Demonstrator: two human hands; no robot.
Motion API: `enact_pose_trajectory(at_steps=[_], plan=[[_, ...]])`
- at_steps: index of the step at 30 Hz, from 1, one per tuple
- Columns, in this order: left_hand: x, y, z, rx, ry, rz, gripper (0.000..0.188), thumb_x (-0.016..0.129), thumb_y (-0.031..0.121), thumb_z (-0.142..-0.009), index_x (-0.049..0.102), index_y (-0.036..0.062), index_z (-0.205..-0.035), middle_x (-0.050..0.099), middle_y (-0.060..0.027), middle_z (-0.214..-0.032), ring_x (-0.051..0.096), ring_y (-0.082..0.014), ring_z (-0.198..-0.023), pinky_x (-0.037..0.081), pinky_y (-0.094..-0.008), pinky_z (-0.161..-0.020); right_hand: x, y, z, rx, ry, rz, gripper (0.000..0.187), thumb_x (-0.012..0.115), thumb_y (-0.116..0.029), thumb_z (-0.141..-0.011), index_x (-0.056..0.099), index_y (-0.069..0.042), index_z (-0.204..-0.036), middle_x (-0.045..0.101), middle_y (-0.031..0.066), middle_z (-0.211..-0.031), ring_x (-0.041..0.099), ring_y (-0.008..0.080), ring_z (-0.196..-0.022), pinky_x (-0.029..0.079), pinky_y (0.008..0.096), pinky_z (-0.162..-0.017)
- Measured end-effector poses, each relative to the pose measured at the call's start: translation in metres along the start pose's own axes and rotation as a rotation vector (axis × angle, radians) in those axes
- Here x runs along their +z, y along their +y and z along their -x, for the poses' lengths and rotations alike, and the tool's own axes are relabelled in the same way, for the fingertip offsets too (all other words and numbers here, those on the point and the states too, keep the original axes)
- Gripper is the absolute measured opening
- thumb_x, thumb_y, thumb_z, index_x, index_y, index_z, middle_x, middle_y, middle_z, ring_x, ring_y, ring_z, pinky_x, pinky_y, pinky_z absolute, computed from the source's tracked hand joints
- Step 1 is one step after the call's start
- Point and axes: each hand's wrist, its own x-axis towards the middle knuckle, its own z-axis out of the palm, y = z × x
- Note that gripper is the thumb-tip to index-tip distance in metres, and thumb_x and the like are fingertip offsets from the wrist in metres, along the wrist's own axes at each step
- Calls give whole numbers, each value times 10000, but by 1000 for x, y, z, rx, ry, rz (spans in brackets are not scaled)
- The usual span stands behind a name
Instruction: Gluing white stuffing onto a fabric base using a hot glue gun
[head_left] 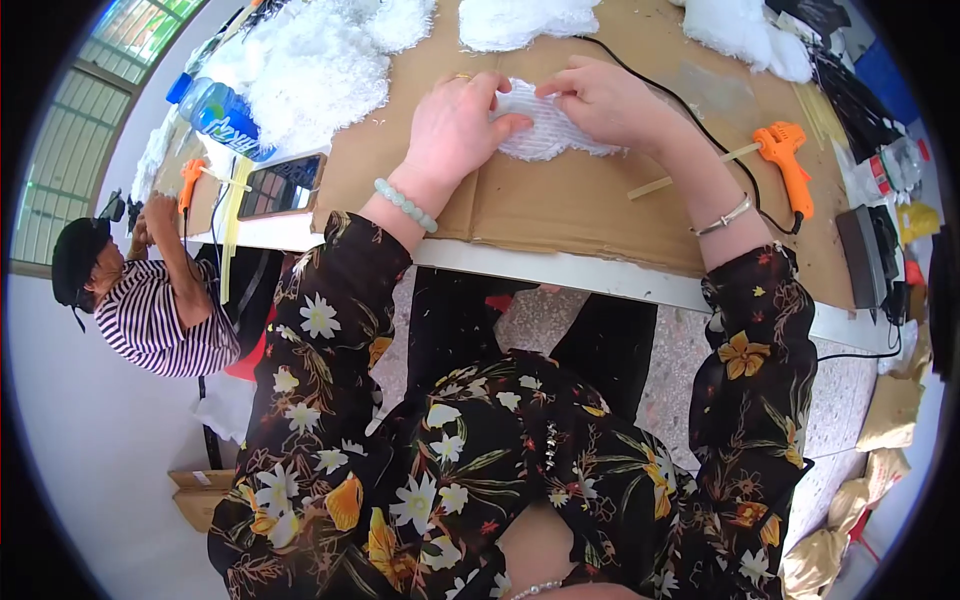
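A small white ribbed, fluffy piece point(545, 125) lies on the cardboard sheet covering the table, its edges ragged. At its left side my left hand point(455, 125) curls in, thumb on the piece and fingers at its upper left corner. From the right, my right hand point(605, 105) pinches its upper edge between thumb and forefinger. An orange glue gun point(787, 165) rests to the right of my right forearm, a pale glue stick point(690, 172) poking out of it toward the left.
Piles of white fluff point(310, 75) and more white pieces point(525, 22) lie farther back. A black cord point(690, 105) crosses the cardboard point(560, 210). On the left are a blue-capped bottle point(222, 118), a phone point(282, 187) and another orange glue gun point(190, 183). A person point(165, 300) sits beyond.
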Motion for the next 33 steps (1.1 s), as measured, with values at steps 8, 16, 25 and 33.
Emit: enact_pose_trajectory(at_steps=[8,16,25,33], plan=[[-3,3,-1,21,-19,10,407,750,319,-694,633,77,-1000,633,-84,-775,588,-294,-857,484,-400,-757,-1,0,-22,185,-16,-260,230,566,-147,-805,660,4,-950,655,124,-903,613,213,-837,478,314,-753],[-3,4,-3,-11,-44,17,400,738,311,-706,633,86,-1019,637,-91,-814,585,-300,-874,481,-401,-768,-3,-4,-24,162,12,-224,222,614,-147,-758,649,22,-897,660,123,-838,614,198,-752,489,304,-695],[-4,5,-3,-41,-49,30,442,759,321,-702,615,137,-1077,622,-32,-797,592,-243,-832,485,-365,-725,-5,4,-28,294,-65,-555,201,614,-194,-794,654,-23,-892,625,61,-833,557,162,-779,457,320,-693],[-1,3,-2,-30,1,51,431,764,291,-706,603,170,-1087,618,-2,-799,592,-224,-797,483,-353,-702,-13,6,-32,394,-191,-710,177,629,-184,-805,651,-30,-887,579,21,-800,507,115,-760,418,278,-665]])
